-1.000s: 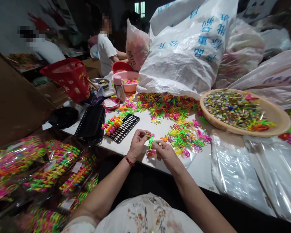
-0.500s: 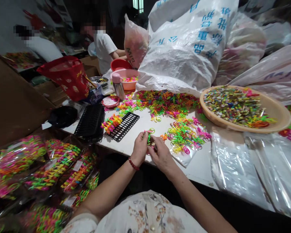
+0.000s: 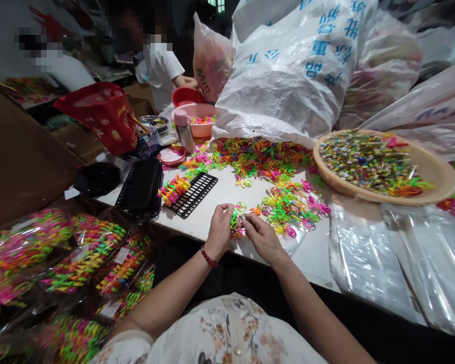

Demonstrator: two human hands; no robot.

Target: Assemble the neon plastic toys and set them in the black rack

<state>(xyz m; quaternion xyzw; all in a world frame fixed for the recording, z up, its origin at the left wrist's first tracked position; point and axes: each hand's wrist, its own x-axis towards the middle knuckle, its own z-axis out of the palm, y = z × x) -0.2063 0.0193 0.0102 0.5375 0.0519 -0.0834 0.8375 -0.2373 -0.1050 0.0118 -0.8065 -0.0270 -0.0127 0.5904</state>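
My left hand, with a dark red bead bracelet at the wrist, is closed on a small green plastic piece. A ring of the same bright plastic sticks out past its fingertips. My right hand is just to the right, thumb and finger pinched at the edge of the held piece; what lies between them is too small to name. Beyond the right hand lies a loose pile of neon plastic pieces. Left of the hands, a black slotted rack carries a row of colourful pieces at its left end.
A peach basin of small parts stands at right, above clear plastic bags. A large white sack leans behind a heap of pieces. Stacked black racks, a thermos and packed bags are at left. Two people work beyond.
My right hand has drawn slightly back to the right, opening a small gap between the hands. The green piece in my left hand shows more clearly now.
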